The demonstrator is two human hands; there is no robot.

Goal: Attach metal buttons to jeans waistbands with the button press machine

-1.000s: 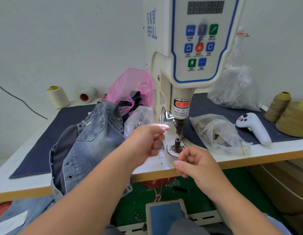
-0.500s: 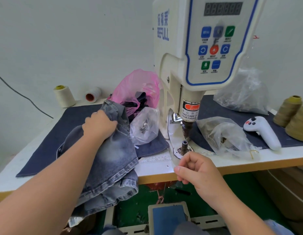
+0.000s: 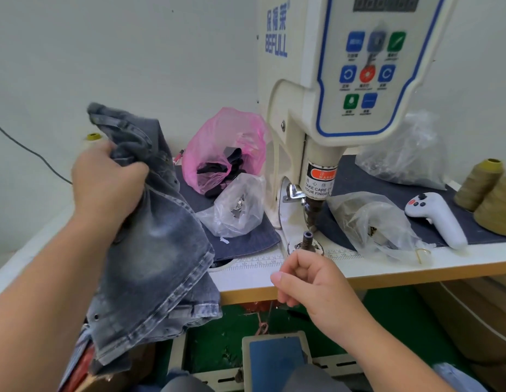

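Our left hand (image 3: 110, 185) grips a bunched fold of the grey jeans (image 3: 152, 250), lifted up and to the left of the button press machine (image 3: 331, 94), while our right hand (image 3: 311, 281) hangs just in front of the machine's lower die (image 3: 307, 241), fingers curled with thumb against forefinger; whether it pinches a button we cannot tell. We judge this the loading step: no cloth lies on the die, so the next move calls for finding the waistband and spreading it flat over the die, under the punch (image 3: 313, 209). Beside the machine we count four plastic bags: one pink bag (image 3: 226, 145) and one clear (image 3: 237, 207) to its left, two clear (image 3: 367, 222) (image 3: 407, 154) to its right. Further right lie one white handheld controller (image 3: 435, 216) and two olive thread cones (image 3: 480, 183) (image 3: 497, 207). One foot pedal (image 3: 274, 360) sits below the machine.
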